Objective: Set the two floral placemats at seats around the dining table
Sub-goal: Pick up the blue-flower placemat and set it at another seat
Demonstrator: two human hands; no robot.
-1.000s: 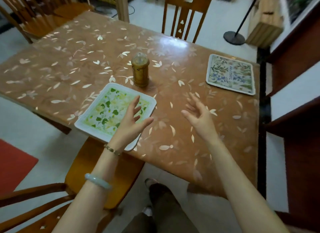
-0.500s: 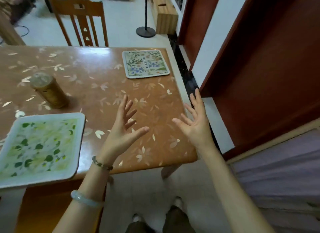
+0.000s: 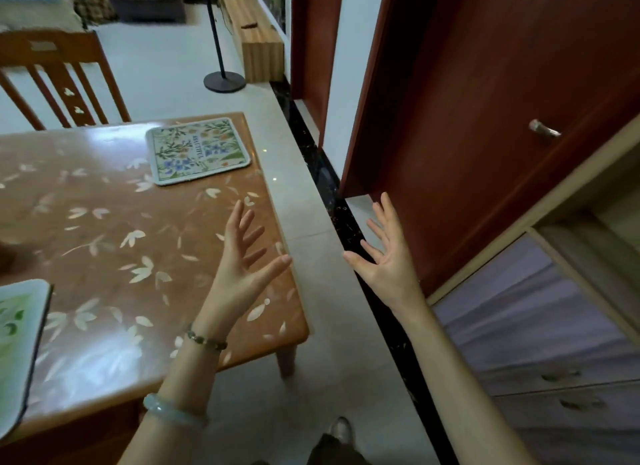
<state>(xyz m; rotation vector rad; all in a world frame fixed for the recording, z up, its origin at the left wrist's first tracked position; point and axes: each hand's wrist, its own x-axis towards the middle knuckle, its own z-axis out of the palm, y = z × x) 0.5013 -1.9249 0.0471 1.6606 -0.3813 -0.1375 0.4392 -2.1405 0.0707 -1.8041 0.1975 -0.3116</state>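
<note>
A floral placemat with blue and orange flowers [image 3: 199, 150] lies flat at the far right corner of the brown leaf-patterned dining table [image 3: 114, 257]. A second placemat with green leaves [image 3: 17, 340] lies at the near left edge, cut off by the frame. My left hand [image 3: 242, 267] hovers over the table's near right corner, fingers spread, holding nothing. My right hand [image 3: 388, 260] is raised beyond the table's right edge, over the floor, fingers apart and empty.
A wooden chair [image 3: 59, 80] stands at the table's far side. A red-brown door [image 3: 485, 118] and a cabinet with drawers [image 3: 554, 360] are close on the right. A floor-lamp base [image 3: 224, 82] and a wooden bench [image 3: 258, 39] stand beyond the table.
The view has swung to the right: the green placemat slid to the left edge, the gold jar left the frame, and the door and cabinet came in. Both hands stayed open and empty.
</note>
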